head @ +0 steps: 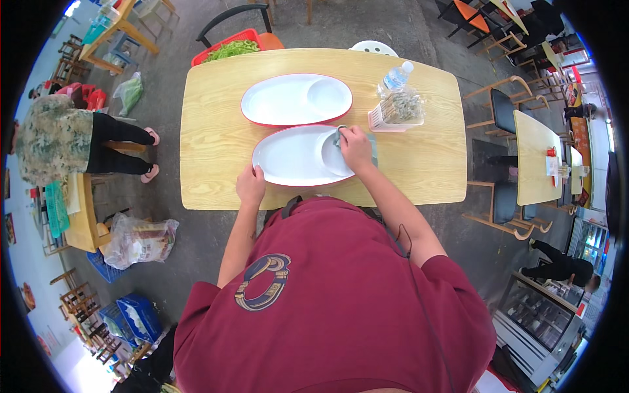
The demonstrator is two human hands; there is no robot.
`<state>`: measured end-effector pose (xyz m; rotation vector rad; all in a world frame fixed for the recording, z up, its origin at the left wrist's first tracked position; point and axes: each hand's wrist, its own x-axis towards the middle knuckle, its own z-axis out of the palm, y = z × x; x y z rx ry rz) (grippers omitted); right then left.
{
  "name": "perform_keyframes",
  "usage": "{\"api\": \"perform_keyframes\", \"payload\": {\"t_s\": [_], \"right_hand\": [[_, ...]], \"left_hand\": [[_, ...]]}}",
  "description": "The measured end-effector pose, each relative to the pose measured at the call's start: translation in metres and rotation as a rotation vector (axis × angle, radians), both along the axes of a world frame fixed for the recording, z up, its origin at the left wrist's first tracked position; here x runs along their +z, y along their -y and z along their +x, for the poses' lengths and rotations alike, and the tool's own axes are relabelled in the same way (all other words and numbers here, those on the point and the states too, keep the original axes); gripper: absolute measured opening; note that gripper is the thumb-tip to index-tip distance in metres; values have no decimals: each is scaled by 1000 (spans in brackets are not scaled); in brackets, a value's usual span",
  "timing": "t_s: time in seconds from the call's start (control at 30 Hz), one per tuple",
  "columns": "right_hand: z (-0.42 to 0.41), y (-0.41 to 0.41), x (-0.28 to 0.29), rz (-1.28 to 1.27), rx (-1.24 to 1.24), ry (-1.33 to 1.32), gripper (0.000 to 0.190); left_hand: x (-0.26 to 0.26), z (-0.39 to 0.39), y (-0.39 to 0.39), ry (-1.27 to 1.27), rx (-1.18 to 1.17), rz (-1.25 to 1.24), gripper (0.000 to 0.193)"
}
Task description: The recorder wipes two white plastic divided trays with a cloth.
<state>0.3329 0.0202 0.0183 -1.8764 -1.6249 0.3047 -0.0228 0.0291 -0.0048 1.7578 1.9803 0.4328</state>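
A white oval plate (290,157) with a red outer edge and a round compartment at its right end lies before me on the wooden table (417,172). My left hand (251,185) grips the plate's left rim, thumb on top. At the right end, my right hand (356,148) pinches a grey-green cloth (339,135) over the rim of the round compartment. More of a grey-green sheet shows past that hand, partly hidden by it. Just behind lies a second oval plate (275,100) of the same kind, nearly touching the first.
To the right stand a plastic bottle (395,78) and a slatted basket (381,120) of wrapped sticks. Beyond the far edge is a red crate (248,35) of green vegetables. A person (64,137) bends at the left; chairs (501,110) stand right.
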Motion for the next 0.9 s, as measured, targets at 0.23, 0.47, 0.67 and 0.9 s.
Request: {"api": "perform_keyframes", "payload": {"t_s": [0.23,0.47,0.67,0.9], "right_hand": [[5,-6,2,-59,28,36,12],[-2,-1,-2,-35,-25,8,15],[-8,11,-12,-63,71,-75,19],[-9,20,5,-233,182,-83,23]], "left_hand": [[2,-2,0,-24,-9,-20,34],[-2,-2,0,-12,6,-11,36],[0,-1,0,-39,8,-27,37],[8,4,2,-16,13,-13,36]]}}
